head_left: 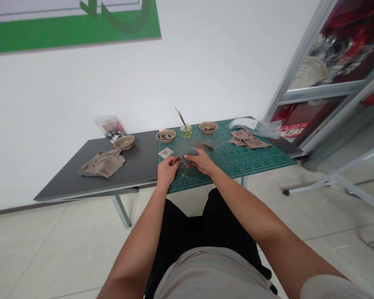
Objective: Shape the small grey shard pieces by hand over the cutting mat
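Note:
My left hand (pixel 167 170) and my right hand (pixel 200 161) meet over the near part of a green cutting mat (pixel 252 160), both pinching a small grey piece of abrasive sheet or pad (pixel 187 156). Whatever else lies inside my fingers is hidden. A small white square paper (pixel 166 153) lies just beyond my left hand. A dark grey strip, perhaps sandpaper (pixel 209 144), lies past my right fingers, with a brownish piece (pixel 200 145) beside it.
On the mat's far edge stand two tan bowls (pixel 166 136) (pixel 208 127) holding small dark pieces, plus a glass jar of greenish liquid with brushes (pixel 186 131). Beige cloths (pixel 102 163) (pixel 246 139), a tan bowl (pixel 124 142), and plastic bags (pixel 109 128) (pixel 255 128) lie on the dark table (pixel 137 166).

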`<state>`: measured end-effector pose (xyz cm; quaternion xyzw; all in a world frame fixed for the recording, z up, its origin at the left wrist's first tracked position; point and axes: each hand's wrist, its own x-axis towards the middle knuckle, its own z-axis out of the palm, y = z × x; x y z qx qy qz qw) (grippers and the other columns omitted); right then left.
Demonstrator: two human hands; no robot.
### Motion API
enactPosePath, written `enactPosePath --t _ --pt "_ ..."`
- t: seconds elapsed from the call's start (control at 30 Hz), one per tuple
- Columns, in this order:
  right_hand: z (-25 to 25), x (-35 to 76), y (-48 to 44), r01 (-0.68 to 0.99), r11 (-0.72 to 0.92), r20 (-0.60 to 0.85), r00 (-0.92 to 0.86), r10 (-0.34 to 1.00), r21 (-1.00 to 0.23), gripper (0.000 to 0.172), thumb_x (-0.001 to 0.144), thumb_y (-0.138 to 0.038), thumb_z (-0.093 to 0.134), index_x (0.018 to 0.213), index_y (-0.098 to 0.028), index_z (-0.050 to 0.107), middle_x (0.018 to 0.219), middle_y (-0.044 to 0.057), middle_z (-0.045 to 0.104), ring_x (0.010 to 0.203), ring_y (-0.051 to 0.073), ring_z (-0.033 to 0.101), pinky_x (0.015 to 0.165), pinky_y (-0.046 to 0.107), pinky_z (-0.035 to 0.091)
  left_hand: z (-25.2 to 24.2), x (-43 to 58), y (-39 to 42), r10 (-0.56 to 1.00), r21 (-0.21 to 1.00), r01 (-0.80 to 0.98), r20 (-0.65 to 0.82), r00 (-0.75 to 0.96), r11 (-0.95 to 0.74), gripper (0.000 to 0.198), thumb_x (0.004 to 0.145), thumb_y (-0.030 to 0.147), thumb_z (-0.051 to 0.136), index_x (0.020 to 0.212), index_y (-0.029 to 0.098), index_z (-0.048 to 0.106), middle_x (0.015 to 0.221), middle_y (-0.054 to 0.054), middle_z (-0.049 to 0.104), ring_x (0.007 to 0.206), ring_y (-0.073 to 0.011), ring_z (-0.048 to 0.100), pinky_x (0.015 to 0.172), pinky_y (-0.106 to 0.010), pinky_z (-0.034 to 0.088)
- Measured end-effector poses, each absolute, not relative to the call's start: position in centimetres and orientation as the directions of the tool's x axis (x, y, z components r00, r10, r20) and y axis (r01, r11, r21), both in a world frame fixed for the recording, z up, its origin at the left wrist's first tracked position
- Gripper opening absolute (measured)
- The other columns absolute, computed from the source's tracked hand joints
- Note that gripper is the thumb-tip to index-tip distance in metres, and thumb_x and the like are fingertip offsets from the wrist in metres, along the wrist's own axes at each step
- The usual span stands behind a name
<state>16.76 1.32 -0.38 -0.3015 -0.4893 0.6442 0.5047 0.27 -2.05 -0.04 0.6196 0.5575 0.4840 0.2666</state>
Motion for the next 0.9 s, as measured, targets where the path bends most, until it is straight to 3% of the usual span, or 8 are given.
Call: enactPosePath --t 0.17,0.57,0.8,0.9 --pt "-0.52 16.64 1.36 -0.268 0.016 0.11 -0.337 0.935 -0.963 0.04 0.059 -0.037 0.085 0.086 -0.014 0.066 0.078 0.002 0.069 0.062 0.013 0.061 0.049 0.023 0.05 -0.08 0.51 -2.54 0.927 0.766 0.572 0.375 -0.026 -0.294 0.011 0.076 0.027 0.061 0.072 0.018 0.064 0.065 0.003 0.062 0.062 -0.0114 0.054 0.062 -0.023 0.04" --pt "-0.46 16.36 1.69 -0.09 0.038 0.069 -0.373 0.925 -0.995 0.04 0.055 -0.039 0.087 0.078 -0.011 0.071 0.067 0.003 0.068 0.055 0.013 0.06 0.048 0.024 0.051 -0.16 0.51 -2.27 0.91 0.669 0.658 0.409 0.063 -0.346 0.012 0.071 0.017 0.058 0.061 0.019 0.053 0.06 0.003 0.054 0.062 -0.0127 0.05 0.061 -0.025 0.034" --pt "-0.7 16.62 1.75 -0.168 0.051 0.108 -0.348 0.931 -0.985 0.04 0.06 -0.046 0.083 0.076 -0.013 0.067 0.061 0.002 0.065 0.051 0.013 0.058 0.042 0.022 0.044 -0.34 0.17 -2.35 0.922 0.808 0.483 0.387 -0.003 -0.337 0.01 0.074 0.026 0.062 0.067 0.018 0.062 0.065 0.003 0.059 0.063 -0.0121 0.052 0.062 -0.024 0.039" --pt "-0.64 16.56 1.63 -0.126 0.088 0.128 -0.358 0.925 -0.988 0.039 0.059 -0.044 0.083 0.078 -0.013 0.068 0.063 0.002 0.066 0.052 0.013 0.058 0.043 0.022 0.044 -0.42 0.09 -2.21 0.93 0.813 0.484 0.368 0.002 -0.323 0.01 0.071 0.024 0.064 0.064 0.018 0.061 0.061 0.004 0.056 0.059 -0.0112 0.05 0.059 -0.024 0.037"
